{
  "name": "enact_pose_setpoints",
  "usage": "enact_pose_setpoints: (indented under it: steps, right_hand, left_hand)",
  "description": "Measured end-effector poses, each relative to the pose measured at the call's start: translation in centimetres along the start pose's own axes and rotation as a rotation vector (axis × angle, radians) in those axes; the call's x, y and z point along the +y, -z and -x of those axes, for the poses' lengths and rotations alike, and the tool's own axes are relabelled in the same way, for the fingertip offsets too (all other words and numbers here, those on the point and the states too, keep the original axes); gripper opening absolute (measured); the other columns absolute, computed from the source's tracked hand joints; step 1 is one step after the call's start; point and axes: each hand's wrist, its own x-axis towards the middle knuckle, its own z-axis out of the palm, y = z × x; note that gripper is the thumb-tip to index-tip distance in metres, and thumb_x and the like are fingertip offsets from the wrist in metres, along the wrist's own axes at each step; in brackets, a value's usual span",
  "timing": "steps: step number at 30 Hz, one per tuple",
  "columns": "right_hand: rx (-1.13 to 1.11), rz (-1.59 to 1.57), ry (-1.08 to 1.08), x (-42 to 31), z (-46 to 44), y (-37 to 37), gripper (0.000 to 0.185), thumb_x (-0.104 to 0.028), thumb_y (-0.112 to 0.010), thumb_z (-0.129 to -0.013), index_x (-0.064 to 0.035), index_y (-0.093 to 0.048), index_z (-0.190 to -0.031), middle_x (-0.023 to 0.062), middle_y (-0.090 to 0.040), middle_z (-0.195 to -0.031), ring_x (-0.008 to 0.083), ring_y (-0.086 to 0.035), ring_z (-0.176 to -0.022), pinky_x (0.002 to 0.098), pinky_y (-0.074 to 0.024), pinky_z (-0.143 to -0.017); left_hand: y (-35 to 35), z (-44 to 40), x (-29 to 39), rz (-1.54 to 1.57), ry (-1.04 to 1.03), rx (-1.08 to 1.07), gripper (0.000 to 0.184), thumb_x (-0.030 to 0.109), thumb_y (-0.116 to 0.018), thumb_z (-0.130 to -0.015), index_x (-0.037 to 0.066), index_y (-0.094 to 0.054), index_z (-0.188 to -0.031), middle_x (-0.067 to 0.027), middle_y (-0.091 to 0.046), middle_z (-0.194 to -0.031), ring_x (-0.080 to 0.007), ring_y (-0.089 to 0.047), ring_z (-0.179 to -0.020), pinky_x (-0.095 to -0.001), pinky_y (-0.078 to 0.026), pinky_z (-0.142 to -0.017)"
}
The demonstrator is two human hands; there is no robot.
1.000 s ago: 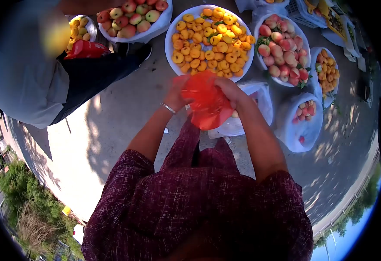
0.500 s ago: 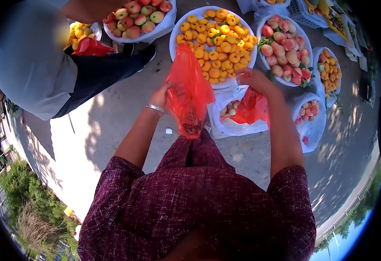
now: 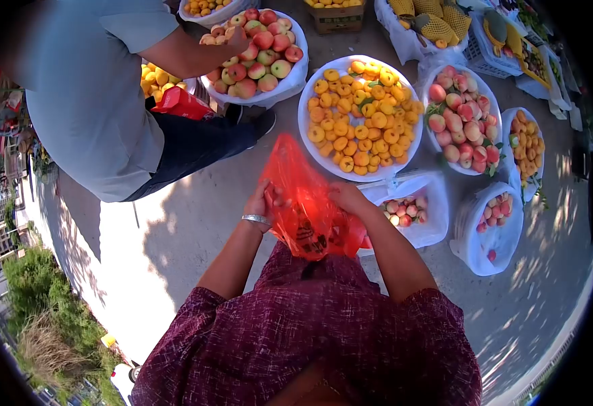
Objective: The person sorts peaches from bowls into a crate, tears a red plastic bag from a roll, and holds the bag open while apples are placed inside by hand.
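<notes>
Over the ground (image 3: 455, 287) in front of you, the red bag (image 3: 300, 203) hangs between your two hands; it is off every basin, on the near side of the flat-peach basin (image 3: 303, 122), left of its near rim's middle in your view. Long axis runs away from you, far end leaning a bit left; narrow peak points toward the gap between the apple basin (image 3: 300, 71) and the flat-peach basin; the wide, printed end is toward you, just above your lap.

Left hand (image 3: 267, 201) is on the bag's left edge, fingers curled and closed on the film, silver bracelet (image 3: 256, 218) at the wrist; right hand (image 3: 348, 197) is on the right side, fingers narrow, pinching film; red film also hangs below it, can't tell if that's the same bag or a second one.

White-lined container (image 3: 435, 223) with small pink fruit (image 3: 404, 211) sits just beyond your right forearm, its left side partly hidden by it; the pink-peach basin (image 3: 492, 98) is to the right of the flat-peach one; tub (image 3: 469, 254) stands nearer you, at far right.

At left, another person (image 3: 100, 95) leans in; their hand (image 3: 235, 42) is over the apples (image 3: 266, 40), well apart from yours.
</notes>
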Motion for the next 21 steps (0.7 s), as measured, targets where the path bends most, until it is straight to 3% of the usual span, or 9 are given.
enact_pose_setpoints:
  steps: [3, 5, 8, 12, 13, 16, 18, 20, 21]
  right_hand:
    - [0.077, -0.479, -0.185, 0.7, -3.3, 2.4, 0.021, -0.016, -0.055, -0.083, -0.0012, -0.064, -0.095, 0.0059, -0.064, -0.081, 0.0174, -0.059, -0.071, 0.0296, -0.0471, -0.067]
    - [0.083, -0.858, -0.317, 1.4, -5.8, 3.4, 0.01, -0.011, -0.052, -0.082, -0.0061, -0.059, -0.077, 0.0022, -0.057, -0.07, 0.0123, -0.052, -0.06, 0.0262, -0.0439, -0.058]
    - [0.104, -1.003, -0.363, -3.1, -7.6, 5.4, 0.009, -0.01, -0.051, -0.082, -0.0082, -0.057, -0.075, 0.0021, -0.056, -0.07, 0.013, -0.052, -0.06, 0.0271, -0.0449, -0.056]
    - [0.078, -1.202, -0.398, -10.0, -9.8, 5.8, 0.02, -0.019, -0.059, -0.085, -0.0028, -0.065, -0.094, 0.0105, -0.066, -0.087, 0.0172, -0.064, -0.079, 0.0297, -0.0513, -0.066]
    - [0.015, -0.965, -0.339, -10.0, -10.6, 5.7, 0.037, -0.03, -0.065, -0.086, 0.0009, -0.064, -0.107, 0.0126, -0.068, -0.095, 0.02, -0.065, -0.091, 0.0316, -0.0515, -0.074]
    - [0.088, 0.159, -0.065, -10.1, -12.9, 7.9, 0.046, -0.037, -0.066, -0.086, 0.0022, -0.062, -0.11, 0.0104, -0.068, -0.095, 0.0202, -0.065, -0.092, 0.0317, -0.0498, -0.076]
    - [0.515, -0.131, 0.008, -12.6, -12.8, 11.1, 0.041, -0.031, -0.063, -0.09, 0.0036, -0.06, -0.111, 0.009, -0.068, -0.094, 0.0174, -0.063, -0.089, 0.0287, -0.0482, -0.075]
    - [0.87, -0.509, 0.254, -17.2, -9.1, 15.3, 0.031, -0.021, -0.056, -0.094, 0.0048, -0.059, -0.11, 0.0078, -0.066, -0.089, 0.0151, -0.06, -0.083, 0.0271, -0.0472, -0.073]
    - [0.944, -0.628, 0.377, -17.1, -7.5, 16.6, 0.028, -0.018, -0.054, -0.095, 0.0058, -0.059, -0.109, 0.0071, -0.065, -0.087, 0.0145, -0.058, -0.08, 0.0267, -0.0468, -0.071]
  left_hand:
    - [1.7, -3.2, 5.1, 0.084, 0.028, 0.137, 0.021, 0.033, -0.053, -0.095, 0.013, -0.056, -0.09, 0.0008, -0.053, -0.066, -0.01, -0.034, -0.042, -0.0334, -0.051, -0.067]
    - [3.8, -6.1, 7.8, 0.013, 0.05, 0.202, 0.02, 0.033, -0.053, -0.096, 0.013, -0.055, -0.092, -0.0001, -0.051, -0.064, -0.0111, -0.034, -0.043, -0.035, -0.051, -0.066]
    - [4.7, -8.8, 11.4, -0.062, 0.084, 0.227, 0.02, 0.033, -0.052, -0.096, 0.014, -0.055, -0.094, -0.0005, -0.05, -0.062, -0.0113, -0.033, -0.042, -0.0352, -0.051, -0.064]
    - [4.0, -10.9, 14.1, -0.092, 0.132, 0.271, 0.021, 0.034, -0.052, -0.097, 0.014, -0.055, -0.096, -0.0004, -0.049, -0.061, -0.0112, -0.03, -0.04, -0.0345, -0.051, -0.063]
    - [3.4, -11.3, 14.5, -0.132, 0.143, 0.285, 0.022, 0.034, -0.051, -0.097, 0.013, -0.056, -0.098, -0.0001, -0.049, -0.062, -0.011, -0.032, -0.041, -0.034, -0.051, -0.062]
    - [-0.6, -12.6, 15.0, -0.307, 0.107, 0.262, 0.027, 0.036, -0.05, -0.098, 0.011, -0.058, -0.103, 0.0005, -0.049, -0.062, -0.0103, -0.036, -0.044, -0.032, -0.05, -0.061]
    - [-8.1, -12.0, 15.2, -0.496, -0.001, 0.171, 0.034, 0.038, -0.048, -0.099, 0.007, -0.06, -0.104, 0.0003, -0.047, -0.06, -0.0094, -0.035, -0.043, -0.0303, -0.049, -0.06]
    - [-15.1, -10.6, 15.0, -0.565, -0.299, -0.164, 0.035, 0.037, -0.046, -0.1, 0.006, -0.06, -0.108, 0.0008, -0.047, -0.06, -0.0086, -0.038, -0.047, -0.0289, -0.049, -0.059]
    - [-16.6, -10.3, 14.3, -0.56, -0.354, -0.28, 0.033, 0.037, -0.048, -0.099, 0.008, -0.06, -0.108, 0.0013, -0.048, -0.064, -0.0083, -0.041, -0.051, -0.029, -0.049, -0.058]
